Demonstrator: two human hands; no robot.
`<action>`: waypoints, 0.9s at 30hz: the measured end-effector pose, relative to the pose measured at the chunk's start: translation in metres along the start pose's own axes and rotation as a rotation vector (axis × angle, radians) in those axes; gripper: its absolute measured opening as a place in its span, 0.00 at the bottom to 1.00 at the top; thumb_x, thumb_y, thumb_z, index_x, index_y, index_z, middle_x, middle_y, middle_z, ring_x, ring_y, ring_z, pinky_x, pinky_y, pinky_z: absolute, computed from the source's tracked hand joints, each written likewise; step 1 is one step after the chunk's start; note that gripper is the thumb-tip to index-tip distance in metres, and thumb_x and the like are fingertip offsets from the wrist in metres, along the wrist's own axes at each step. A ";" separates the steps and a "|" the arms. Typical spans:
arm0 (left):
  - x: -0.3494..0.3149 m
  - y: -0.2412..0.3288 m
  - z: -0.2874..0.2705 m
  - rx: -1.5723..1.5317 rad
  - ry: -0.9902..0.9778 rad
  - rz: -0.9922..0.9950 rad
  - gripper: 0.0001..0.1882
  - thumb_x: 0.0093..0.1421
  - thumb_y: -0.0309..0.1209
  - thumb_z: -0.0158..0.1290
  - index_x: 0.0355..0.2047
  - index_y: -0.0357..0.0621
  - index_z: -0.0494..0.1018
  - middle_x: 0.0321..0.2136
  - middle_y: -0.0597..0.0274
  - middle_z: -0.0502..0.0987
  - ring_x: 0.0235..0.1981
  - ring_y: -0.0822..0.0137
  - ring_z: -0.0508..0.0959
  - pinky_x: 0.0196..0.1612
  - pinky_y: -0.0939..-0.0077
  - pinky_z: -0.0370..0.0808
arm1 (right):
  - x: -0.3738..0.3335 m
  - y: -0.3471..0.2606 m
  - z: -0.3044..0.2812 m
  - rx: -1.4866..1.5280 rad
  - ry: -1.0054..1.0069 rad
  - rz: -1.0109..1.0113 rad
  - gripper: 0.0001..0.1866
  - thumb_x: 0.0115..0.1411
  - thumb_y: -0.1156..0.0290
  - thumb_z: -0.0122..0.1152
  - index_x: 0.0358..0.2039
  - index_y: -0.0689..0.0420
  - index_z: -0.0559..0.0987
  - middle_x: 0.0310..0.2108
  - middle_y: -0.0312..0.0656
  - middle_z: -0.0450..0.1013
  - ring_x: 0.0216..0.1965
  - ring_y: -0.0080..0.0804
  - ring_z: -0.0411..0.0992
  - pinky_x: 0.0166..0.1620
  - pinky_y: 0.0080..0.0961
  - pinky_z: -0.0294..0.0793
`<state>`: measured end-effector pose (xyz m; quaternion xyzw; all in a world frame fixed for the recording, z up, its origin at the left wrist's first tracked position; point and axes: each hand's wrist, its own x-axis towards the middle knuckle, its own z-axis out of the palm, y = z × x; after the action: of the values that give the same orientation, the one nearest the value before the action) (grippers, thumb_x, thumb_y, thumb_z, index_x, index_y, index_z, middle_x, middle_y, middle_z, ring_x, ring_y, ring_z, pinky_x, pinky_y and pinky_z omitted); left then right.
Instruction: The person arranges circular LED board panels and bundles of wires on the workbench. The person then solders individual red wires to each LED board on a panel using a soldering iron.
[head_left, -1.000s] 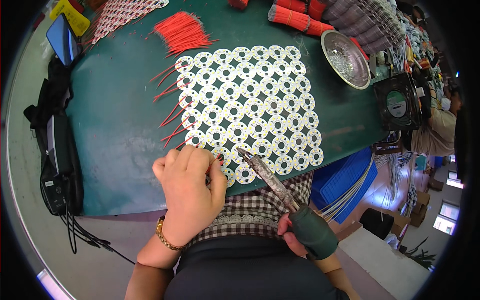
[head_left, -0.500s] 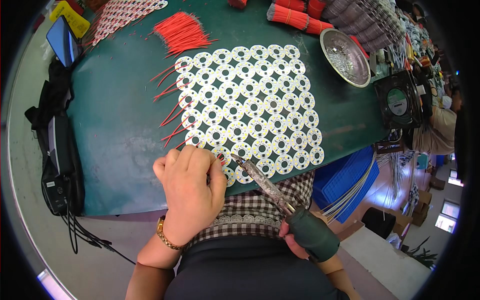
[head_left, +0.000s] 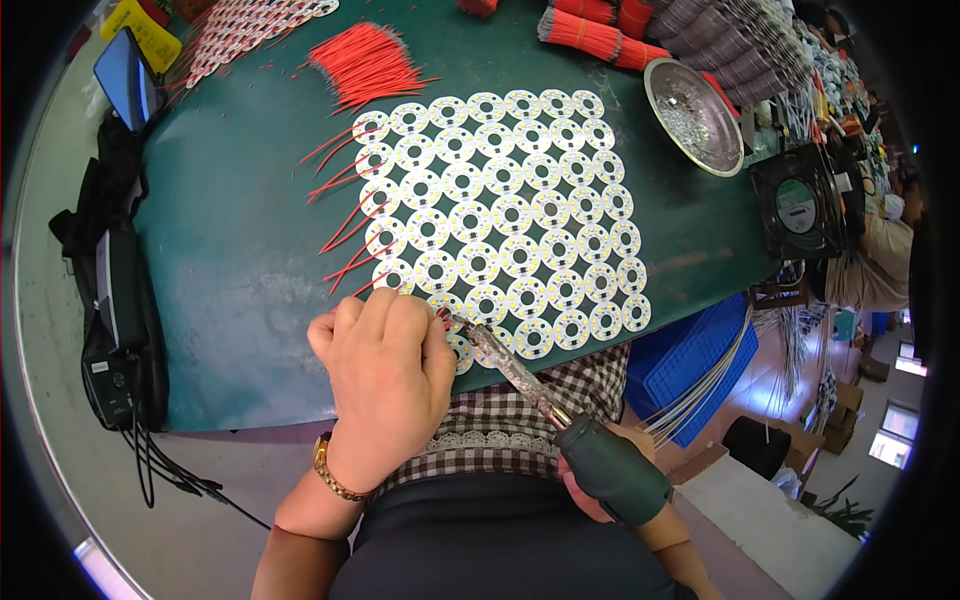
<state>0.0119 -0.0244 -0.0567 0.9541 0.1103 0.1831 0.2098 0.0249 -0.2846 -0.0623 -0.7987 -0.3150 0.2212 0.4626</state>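
Note:
White round LED boards [head_left: 520, 257], joined in a sheet of several rows, lie on the green tabletop. Short red wires [head_left: 345, 235] stick out from the boards along the left edge. My left hand [head_left: 385, 355] is closed over the lower left corner, thumb and fingers pinching a red wire [head_left: 443, 314] whose end shows at a board. My right hand [head_left: 637, 442] grips a soldering iron [head_left: 612, 468] by its dark green handle, partly hidden behind it. The iron's tip meets the board beside my left fingertips; exact contact is too small to tell.
A loose pile of red wires [head_left: 365, 65] lies beyond the sheet. Farther right are bundled wires [head_left: 600, 40], a metal bowl [head_left: 690, 120] with small bright bits and a black fan [head_left: 797, 203]. A phone [head_left: 128, 80] stands at far left; a blue crate [head_left: 690, 370] sits below the table's right edge.
The soldering iron has moved left and slightly down, its tip now close to my left fingertips. My left hand stays nearly in place, still pinching the wire.

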 end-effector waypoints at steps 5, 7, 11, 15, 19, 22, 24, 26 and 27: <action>0.000 0.002 -0.001 0.005 -0.007 -0.015 0.07 0.48 0.22 0.54 0.25 0.45 0.68 0.23 0.64 0.67 0.27 0.61 0.66 0.37 0.66 0.56 | 0.004 -0.006 0.001 0.167 0.021 0.117 0.11 0.42 0.73 0.66 0.28 0.58 0.78 0.21 0.37 0.74 0.21 0.28 0.74 0.24 0.21 0.72; 0.000 0.002 -0.001 0.010 -0.011 -0.027 0.06 0.48 0.21 0.53 0.25 0.45 0.67 0.23 0.64 0.67 0.28 0.61 0.66 0.37 0.67 0.56 | 0.011 -0.009 0.001 -0.263 0.067 -0.115 0.10 0.40 0.72 0.66 0.27 0.55 0.78 0.21 0.37 0.73 0.20 0.32 0.72 0.22 0.23 0.70; -0.001 0.000 0.001 0.010 0.006 0.002 0.08 0.47 0.23 0.56 0.25 0.46 0.67 0.23 0.64 0.65 0.27 0.62 0.65 0.37 0.65 0.56 | 0.011 -0.009 0.003 -0.256 0.123 -0.160 0.10 0.39 0.71 0.66 0.26 0.53 0.78 0.21 0.37 0.71 0.18 0.34 0.71 0.21 0.25 0.68; -0.001 0.000 0.002 0.009 0.012 0.002 0.08 0.46 0.23 0.56 0.25 0.46 0.67 0.23 0.65 0.65 0.27 0.62 0.64 0.37 0.65 0.56 | 0.010 -0.005 -0.001 -0.290 0.091 -0.122 0.10 0.38 0.71 0.66 0.25 0.52 0.77 0.21 0.36 0.72 0.19 0.33 0.71 0.22 0.25 0.69; -0.001 0.000 0.001 0.005 0.006 -0.006 0.08 0.46 0.23 0.56 0.24 0.46 0.67 0.23 0.65 0.65 0.27 0.63 0.64 0.37 0.65 0.56 | 0.008 -0.018 -0.001 -0.268 0.106 -0.088 0.09 0.38 0.72 0.64 0.24 0.53 0.76 0.20 0.36 0.73 0.21 0.35 0.72 0.23 0.26 0.71; -0.001 -0.001 0.002 0.006 0.018 0.009 0.08 0.46 0.23 0.56 0.24 0.47 0.67 0.23 0.65 0.65 0.27 0.63 0.64 0.36 0.65 0.55 | 0.002 -0.012 -0.006 -0.366 0.022 0.014 0.08 0.44 0.66 0.65 0.25 0.52 0.77 0.18 0.38 0.72 0.18 0.40 0.71 0.22 0.29 0.69; -0.001 -0.001 0.002 0.009 0.011 0.007 0.08 0.46 0.24 0.56 0.24 0.46 0.67 0.23 0.65 0.64 0.26 0.63 0.64 0.36 0.65 0.55 | 0.000 -0.011 -0.006 -0.312 0.010 0.137 0.07 0.43 0.63 0.65 0.24 0.48 0.78 0.17 0.36 0.70 0.18 0.42 0.69 0.21 0.32 0.67; 0.000 -0.001 0.001 0.003 0.006 0.008 0.08 0.47 0.24 0.56 0.24 0.46 0.67 0.23 0.65 0.64 0.26 0.63 0.64 0.36 0.65 0.55 | -0.003 -0.006 -0.002 -0.336 0.093 0.164 0.09 0.42 0.63 0.65 0.25 0.49 0.78 0.17 0.36 0.70 0.18 0.40 0.70 0.21 0.32 0.68; -0.001 -0.001 0.000 0.001 -0.001 0.008 0.08 0.47 0.24 0.56 0.24 0.46 0.67 0.22 0.65 0.64 0.26 0.63 0.64 0.36 0.64 0.55 | -0.001 -0.007 -0.001 -0.336 0.091 0.163 0.09 0.42 0.63 0.65 0.25 0.49 0.78 0.17 0.36 0.70 0.18 0.40 0.70 0.21 0.32 0.68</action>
<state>0.0113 -0.0236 -0.0575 0.9547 0.1062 0.1834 0.2087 0.0227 -0.2833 -0.0557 -0.8967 -0.2605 0.1660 0.3172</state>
